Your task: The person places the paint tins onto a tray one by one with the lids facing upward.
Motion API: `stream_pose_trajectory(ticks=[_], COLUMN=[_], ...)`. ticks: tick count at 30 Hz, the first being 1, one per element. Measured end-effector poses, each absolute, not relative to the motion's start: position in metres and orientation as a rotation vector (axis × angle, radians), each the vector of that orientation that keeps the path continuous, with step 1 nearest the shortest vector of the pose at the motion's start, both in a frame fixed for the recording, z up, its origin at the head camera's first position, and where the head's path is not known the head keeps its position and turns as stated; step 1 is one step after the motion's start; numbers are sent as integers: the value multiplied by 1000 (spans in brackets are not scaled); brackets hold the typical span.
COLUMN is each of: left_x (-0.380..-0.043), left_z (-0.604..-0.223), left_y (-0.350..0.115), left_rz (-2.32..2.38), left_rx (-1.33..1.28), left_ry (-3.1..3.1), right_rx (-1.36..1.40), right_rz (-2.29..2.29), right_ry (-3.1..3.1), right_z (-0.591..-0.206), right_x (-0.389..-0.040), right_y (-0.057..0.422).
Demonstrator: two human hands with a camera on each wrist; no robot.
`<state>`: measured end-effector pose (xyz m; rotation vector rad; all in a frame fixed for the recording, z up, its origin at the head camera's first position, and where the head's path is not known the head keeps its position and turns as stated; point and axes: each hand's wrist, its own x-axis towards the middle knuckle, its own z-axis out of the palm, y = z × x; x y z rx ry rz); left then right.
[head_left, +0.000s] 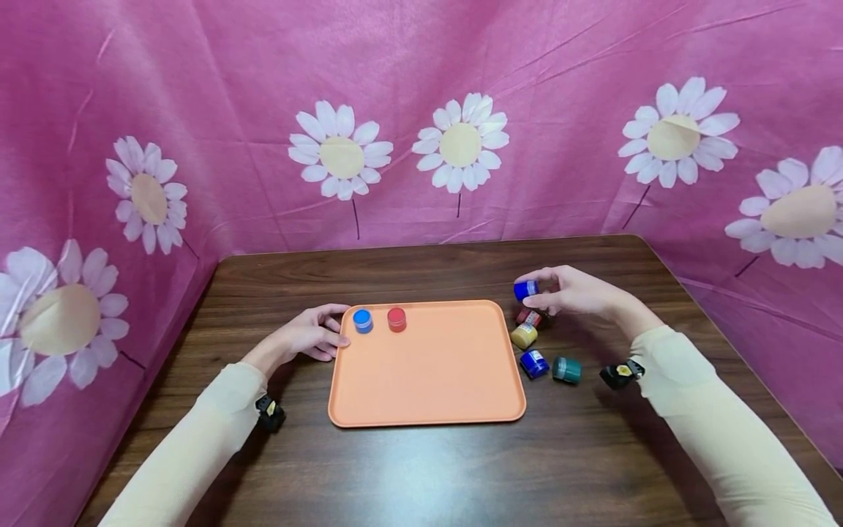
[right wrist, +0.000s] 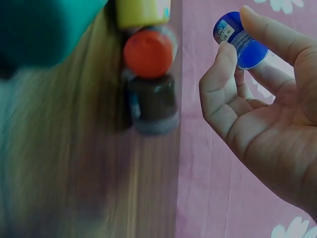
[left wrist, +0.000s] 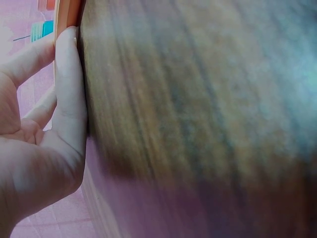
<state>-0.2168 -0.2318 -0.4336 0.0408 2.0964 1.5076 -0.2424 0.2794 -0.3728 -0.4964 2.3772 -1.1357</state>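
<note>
My right hand (head_left: 571, 293) pinches a small blue paint jar (head_left: 525, 290) between thumb and fingers, above the table beyond the tray's back right corner. The right wrist view shows this jar (right wrist: 241, 40) tilted, with a pale label. Below that hand lie a red jar (head_left: 529, 316) and a dark brown jar (right wrist: 153, 101), the latter mostly hidden in the head view. My left hand (head_left: 315, 333) holds the orange tray (head_left: 428, 380) by its rim near the back left corner. On the tray, a blue-lidded jar (head_left: 363, 320) and a red-lidded jar (head_left: 396, 319) stand apart.
Along the tray's right side lie a yellow jar (head_left: 524, 336), another blue jar (head_left: 534, 363) and a green jar (head_left: 567, 369). They rest on a dark wooden table (head_left: 421, 476). A pink flowered cloth (head_left: 408, 66) rises behind the table and at both sides.
</note>
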Motion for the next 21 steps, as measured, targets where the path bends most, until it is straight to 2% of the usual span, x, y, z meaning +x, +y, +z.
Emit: stream_pose_trajectory(ticks=[21], left_x=[-215], left_z=[-431], left_y=[-232], left_rz=[1491], left_rx=[31], left_ry=[2107], right_rx=[-644], right_rz=[-1204], right_ry=[2276], right_z=[-373], right_x=[-256], right_y=[199])
